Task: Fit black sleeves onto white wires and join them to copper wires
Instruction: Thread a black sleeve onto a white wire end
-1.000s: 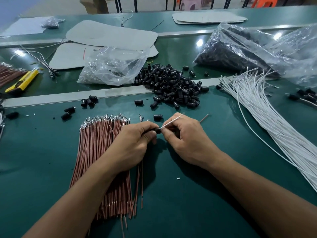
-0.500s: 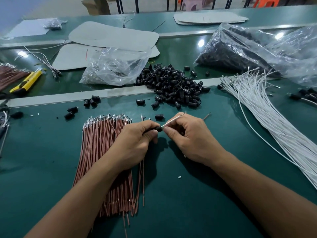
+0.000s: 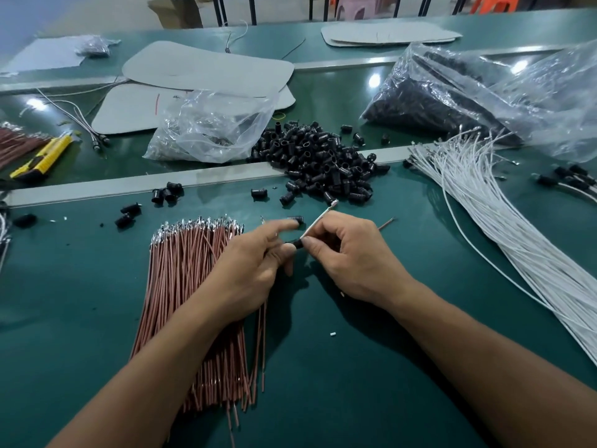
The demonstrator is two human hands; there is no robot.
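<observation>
**Sleeve Half-Seated, Small Parts at Risk**

Near the middle of the green table (image 3: 355, 392), the left hand (image 3: 252, 273) pinched a black sleeve (image 3: 296, 244) with curled fingers, its forefinger pointing straight out. The right hand (image 3: 352, 257), fingers curled, pinched a white wire (image 3: 318, 219) just beside the sleeve, the wire's metal tip (image 3: 334, 203) slanting away to the far right.

How far the wire sat inside the sleeve could not be told. The likely trouble was a slip: both grips were fingertip pinches on small, smooth parts, and a push off the sleeve's axis could kink the thin wire or pop the sleeve loose among the spare sleeves (image 3: 323, 163) farther off. The left wrist lay over the copper wires (image 3: 190, 286), so a jerk might scatter that bundle.
</observation>
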